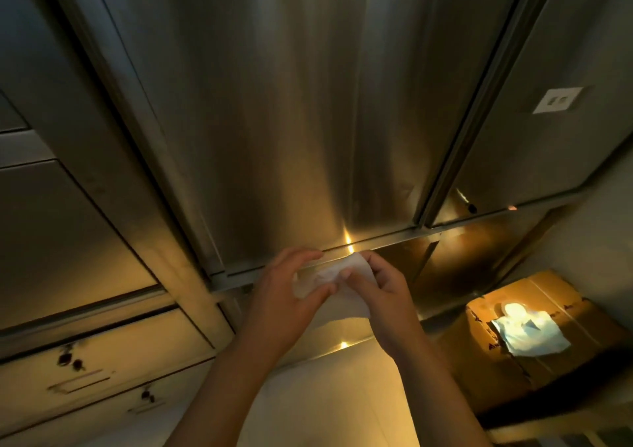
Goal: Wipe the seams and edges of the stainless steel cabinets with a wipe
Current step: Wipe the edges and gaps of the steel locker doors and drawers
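Dim room, warm yellow light glancing off metal. Pale floor (342,395) below, glowing amber. Down at right sits a cardboard box (496,361) with a crumpled white sheet (527,330) on top, brightly lit. A small white label (557,99) upper right.

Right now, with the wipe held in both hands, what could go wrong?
The wipe is bunched between the left hand and right hand, so a thick wad may skip the narrow seam under the cabinet door. Dim light could also hide missed spots.
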Action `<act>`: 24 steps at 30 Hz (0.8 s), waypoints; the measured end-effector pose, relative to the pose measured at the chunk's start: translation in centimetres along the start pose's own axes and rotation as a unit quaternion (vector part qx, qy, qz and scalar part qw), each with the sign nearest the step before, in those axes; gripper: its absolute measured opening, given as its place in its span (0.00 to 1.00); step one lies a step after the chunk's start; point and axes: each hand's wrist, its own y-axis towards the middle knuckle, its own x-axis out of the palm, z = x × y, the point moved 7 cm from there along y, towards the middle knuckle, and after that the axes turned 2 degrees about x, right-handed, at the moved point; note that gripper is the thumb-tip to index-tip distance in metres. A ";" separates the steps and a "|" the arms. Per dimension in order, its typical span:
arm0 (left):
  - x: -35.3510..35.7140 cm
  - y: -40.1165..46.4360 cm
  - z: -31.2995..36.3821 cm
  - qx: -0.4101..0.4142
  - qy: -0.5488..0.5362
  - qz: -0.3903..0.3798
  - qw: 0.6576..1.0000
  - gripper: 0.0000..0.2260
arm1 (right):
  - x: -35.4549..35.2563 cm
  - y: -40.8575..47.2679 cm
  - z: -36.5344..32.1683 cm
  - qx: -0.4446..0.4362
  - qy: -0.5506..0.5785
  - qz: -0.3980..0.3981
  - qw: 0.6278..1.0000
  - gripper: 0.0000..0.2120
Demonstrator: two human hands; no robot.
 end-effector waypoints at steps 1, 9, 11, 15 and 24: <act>-0.3 -0.6 -0.1 -0.008 0.017 0.011 1.000 0.17 | 0.2 0.1 0.6 0.006 0.002 -0.004 1.000 0.09; -2.7 -5.2 -1.8 -0.063 0.064 0.080 0.993 0.13 | 4.2 0.1 3.0 0.011 0.002 -0.096 0.995 0.03; -3.9 -6.1 -2.3 -0.079 0.072 0.092 0.990 0.12 | 5.4 -0.3 3.1 0.014 0.006 -0.126 0.992 0.04; -6.6 -8.2 -2.7 -0.113 0.086 0.110 0.984 0.10 | 8.0 -1.1 2.2 0.004 -0.006 -0.159 0.987 0.03; -13.9 -14.0 -3.8 -0.118 0.089 0.101 0.984 0.06 | 15.6 -5.2 0.2 -0.084 -0.106 -0.173 0.976 0.06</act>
